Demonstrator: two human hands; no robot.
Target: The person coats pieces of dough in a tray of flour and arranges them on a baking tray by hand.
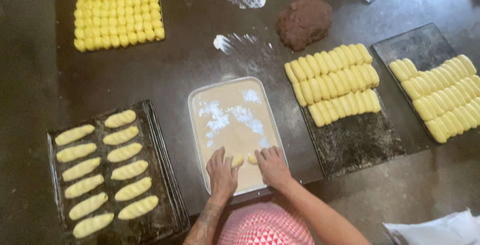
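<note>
A pale yellow dough piece [238, 160] lies on a floured metal tray [227, 110] in front of me. My left hand [221, 174] presses on its left end and my right hand [272, 166] on its right end, palms down, fingers curved over it. Most of the piece is hidden under my fingers; only two small bits show between the hands. Left of me a dark baking tray [160, 210] carries two columns of ridged, shaped dough pieces [122, 152].
Rows of plain yellow dough pieces [332, 82] rest on a dark board to the right, more [445, 100] on a tray at far right. A dense block of small yellow pieces [117, 10] sits top left. A brown dough lump [304, 21] lies at the back. Flour smears mark the table.
</note>
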